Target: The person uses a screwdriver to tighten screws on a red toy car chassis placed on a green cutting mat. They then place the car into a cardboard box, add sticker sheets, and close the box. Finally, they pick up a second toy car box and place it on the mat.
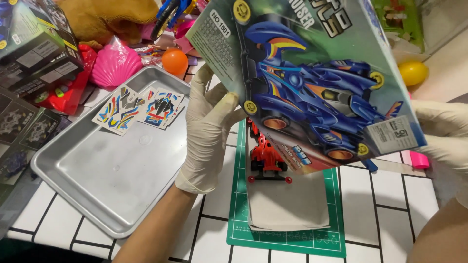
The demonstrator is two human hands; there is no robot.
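Both gloved hands, left and right, grip a toy-car box above the desk's green mat.

I see a white tiled table with dark grout lines. Directly under what I'm gripping lies a green cutting mat, with a pale cardboard tray on it. Left of my grip sits a metal baking tray. Beyond it, toys crowd the tabletop: an orange ball, a pink shell. Dark boxes sit far left of it; a yellow ball lies beyond my right grip.
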